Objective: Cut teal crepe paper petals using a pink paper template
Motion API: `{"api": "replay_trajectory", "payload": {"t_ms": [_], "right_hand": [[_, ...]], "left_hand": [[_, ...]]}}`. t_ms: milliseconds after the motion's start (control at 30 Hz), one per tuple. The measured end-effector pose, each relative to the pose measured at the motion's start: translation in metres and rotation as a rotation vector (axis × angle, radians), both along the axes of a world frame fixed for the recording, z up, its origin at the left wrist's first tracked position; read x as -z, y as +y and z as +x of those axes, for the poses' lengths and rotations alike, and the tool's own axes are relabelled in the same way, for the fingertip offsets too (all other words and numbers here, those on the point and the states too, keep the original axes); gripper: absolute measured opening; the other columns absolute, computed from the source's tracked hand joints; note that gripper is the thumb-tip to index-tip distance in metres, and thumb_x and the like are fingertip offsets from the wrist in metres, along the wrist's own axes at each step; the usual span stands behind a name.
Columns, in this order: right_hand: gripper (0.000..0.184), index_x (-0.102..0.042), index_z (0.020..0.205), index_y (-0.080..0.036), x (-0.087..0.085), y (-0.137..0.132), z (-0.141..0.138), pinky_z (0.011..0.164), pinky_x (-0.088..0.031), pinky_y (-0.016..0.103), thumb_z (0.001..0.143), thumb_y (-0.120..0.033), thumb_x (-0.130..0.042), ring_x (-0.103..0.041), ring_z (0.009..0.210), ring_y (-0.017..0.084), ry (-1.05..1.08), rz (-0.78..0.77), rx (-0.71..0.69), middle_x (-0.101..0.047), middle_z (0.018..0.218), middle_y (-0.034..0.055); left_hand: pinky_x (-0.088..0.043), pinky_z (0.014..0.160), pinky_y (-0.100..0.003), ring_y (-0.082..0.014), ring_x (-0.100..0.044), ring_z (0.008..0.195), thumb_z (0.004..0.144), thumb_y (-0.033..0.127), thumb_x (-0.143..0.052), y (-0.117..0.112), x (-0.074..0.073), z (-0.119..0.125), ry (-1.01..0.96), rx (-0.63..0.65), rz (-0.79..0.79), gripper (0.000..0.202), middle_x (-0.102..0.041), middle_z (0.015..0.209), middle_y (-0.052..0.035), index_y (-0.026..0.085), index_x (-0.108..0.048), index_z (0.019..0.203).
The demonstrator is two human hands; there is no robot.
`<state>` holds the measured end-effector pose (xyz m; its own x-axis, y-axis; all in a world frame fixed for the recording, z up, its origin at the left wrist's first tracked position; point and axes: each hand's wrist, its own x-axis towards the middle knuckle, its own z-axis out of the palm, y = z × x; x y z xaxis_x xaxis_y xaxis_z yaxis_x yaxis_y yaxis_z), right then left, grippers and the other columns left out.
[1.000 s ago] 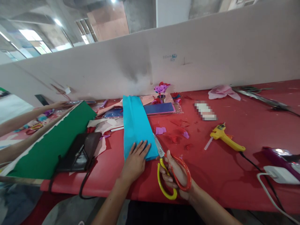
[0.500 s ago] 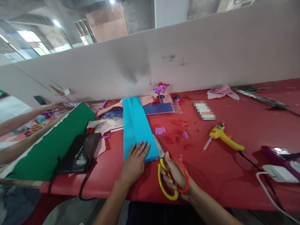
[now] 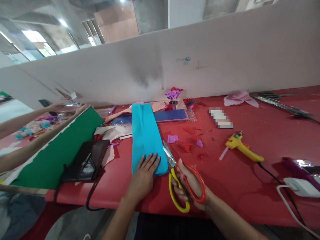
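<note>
A long folded strip of bright blue crepe paper [image 3: 147,133] lies lengthwise on the red table. My left hand [image 3: 143,176] rests flat on its near end, fingers spread. In my right hand [image 3: 191,186] is a pair of scissors [image 3: 170,158] with one yellow and one red handle. The blades point away from me beside the paper's right edge and look slightly parted. Purple paper scraps [image 3: 172,139] and red scraps [image 3: 186,147] lie just right of the strip.
A yellow glue gun [image 3: 241,148] and a white plug adapter [image 3: 301,187] lie to the right. At left sit a dark bag [image 3: 87,160] and a green board [image 3: 57,155], with another person's arms [image 3: 37,143] behind it. A small flower pot [image 3: 173,104] stands near the partition.
The scissor handles have spread a little wider and the blades part slightly. My left hand stays on the paper. At left, the other person's hand has moved along the green board's top edge.
</note>
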<state>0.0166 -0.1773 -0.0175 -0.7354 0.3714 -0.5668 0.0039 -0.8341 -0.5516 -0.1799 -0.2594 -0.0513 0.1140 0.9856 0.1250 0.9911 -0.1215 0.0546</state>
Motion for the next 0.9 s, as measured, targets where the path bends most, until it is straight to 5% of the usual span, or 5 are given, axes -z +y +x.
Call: {"api": "replay_trajectory", "payload": {"t_ms": [167,400,633,900], "right_hand": [[0.074,-0.044,0.057,-0.017,0.002,-0.003,-0.005,0.03,-0.021,0.015,0.091,-0.073,-0.01,-0.027,0.029,0.004,-0.116,0.075,-0.07,-0.035,0.039,-0.0051],[0.069,-0.041,0.057,-0.019,0.004,-0.007,-0.004,0.028,-0.017,0.016,0.084,-0.08,-0.027,-0.024,0.025,0.003,-0.168,0.167,-0.048,-0.034,0.036,-0.0079],[0.076,-0.046,0.055,-0.017,0.001,-0.004,0.0,0.031,-0.024,0.016,0.091,-0.073,-0.009,-0.03,0.027,0.005,-0.129,0.032,-0.115,-0.039,0.036,-0.0036],[0.076,-0.047,0.056,-0.016,-0.007,0.0,-0.002,0.032,-0.027,0.014,0.093,-0.07,-0.01,-0.031,0.03,0.004,-0.115,0.024,-0.12,-0.039,0.041,-0.0033]], "left_hand": [[-0.02,0.12,-0.049,-0.0195,-0.018,0.147,0.082,-0.001,-0.034,0.0,-0.001,0.0,0.0,-0.004,-0.023,0.074,-0.029,0.158,-0.0046,0.02,-0.024,0.151],[-0.02,0.12,-0.049,-0.0205,-0.018,0.147,0.08,-0.003,-0.034,-0.001,0.0,0.001,-0.007,-0.005,-0.028,0.076,-0.028,0.158,-0.0055,0.021,-0.025,0.151],[-0.02,0.12,-0.049,-0.0199,-0.017,0.148,0.079,-0.004,-0.032,-0.007,-0.005,0.004,-0.004,0.012,-0.051,0.077,-0.027,0.159,-0.004,0.021,-0.025,0.151],[-0.021,0.119,-0.049,-0.0201,-0.014,0.148,0.079,-0.004,-0.032,-0.015,0.0,0.005,0.029,0.028,-0.052,0.079,-0.023,0.16,-0.0028,0.022,-0.019,0.153]]}}
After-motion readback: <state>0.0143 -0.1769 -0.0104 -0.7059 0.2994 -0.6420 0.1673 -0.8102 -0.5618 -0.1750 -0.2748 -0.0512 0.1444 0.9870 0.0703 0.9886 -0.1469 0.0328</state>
